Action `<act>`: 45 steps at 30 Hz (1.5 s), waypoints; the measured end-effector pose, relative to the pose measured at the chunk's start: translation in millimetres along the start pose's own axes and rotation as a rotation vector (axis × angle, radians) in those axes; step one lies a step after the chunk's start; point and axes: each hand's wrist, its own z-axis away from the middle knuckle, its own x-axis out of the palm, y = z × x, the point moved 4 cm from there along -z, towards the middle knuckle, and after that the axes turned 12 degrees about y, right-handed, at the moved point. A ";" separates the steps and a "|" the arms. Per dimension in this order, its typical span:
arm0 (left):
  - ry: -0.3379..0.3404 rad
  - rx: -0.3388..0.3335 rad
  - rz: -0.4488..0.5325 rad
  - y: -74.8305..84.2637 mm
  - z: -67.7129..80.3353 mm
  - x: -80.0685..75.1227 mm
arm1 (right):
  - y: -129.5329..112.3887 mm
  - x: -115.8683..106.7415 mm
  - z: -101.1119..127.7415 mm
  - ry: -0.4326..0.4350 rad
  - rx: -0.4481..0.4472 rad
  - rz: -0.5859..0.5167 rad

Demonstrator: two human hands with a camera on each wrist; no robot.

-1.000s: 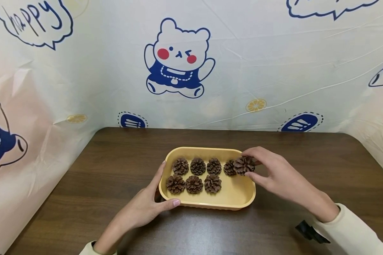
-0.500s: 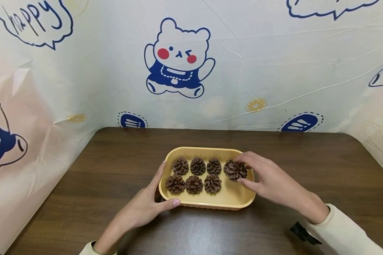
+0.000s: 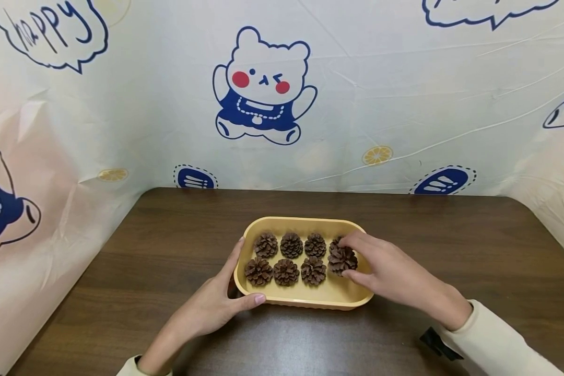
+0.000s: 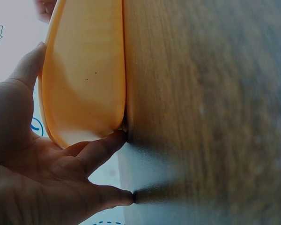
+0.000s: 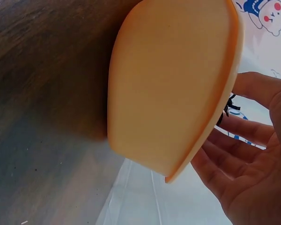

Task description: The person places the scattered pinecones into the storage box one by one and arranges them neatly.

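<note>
A yellow plastic tray (image 3: 340,292) stands on the table with brown pine cones inside. Four-wide back row aside, the front row has a pine cone (image 3: 258,271), another (image 3: 286,272) and a third (image 3: 313,270). My left hand (image 3: 211,305) holds the tray's left end, thumb on the front rim and fingers round the end; the left wrist view shows its fingertips (image 4: 126,136) low against the tray wall. Over the tray's right part, my right hand (image 3: 390,266) pinches a pine cone (image 3: 342,260) between thumb and fingers. That cone partly hides another pine cone (image 3: 336,243) behind it.
The dark wooden table (image 3: 183,219) extends round the tray. Behind it hangs a pale printed cloth (image 3: 357,94) with cartoon bears, also draped at both sides. A black strap (image 3: 439,344) shows beside the right sleeve (image 3: 493,339).
My right hand has moved left and toward the front with its pine cone, from the tray's right edge to inside the rim. My left hand and the tray have stayed put.
</note>
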 end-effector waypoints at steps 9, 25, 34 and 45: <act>0.006 0.012 0.002 1.2 -0.9 -0.3 | -2.2 6.0 -1.3 -0.037 -0.025 0.060; 0.005 -0.004 -0.004 0.5 0.1 -0.1 | -4.6 20.2 -4.1 -0.087 0.003 0.203; 0.004 -0.010 0.000 0.1 -1.3 0.3 | -5.1 23.4 -4.7 -0.068 -0.025 0.219; 0.008 -0.007 -0.006 1.0 -1.0 -0.1 | -6.2 23.1 -4.4 -0.080 -0.029 0.231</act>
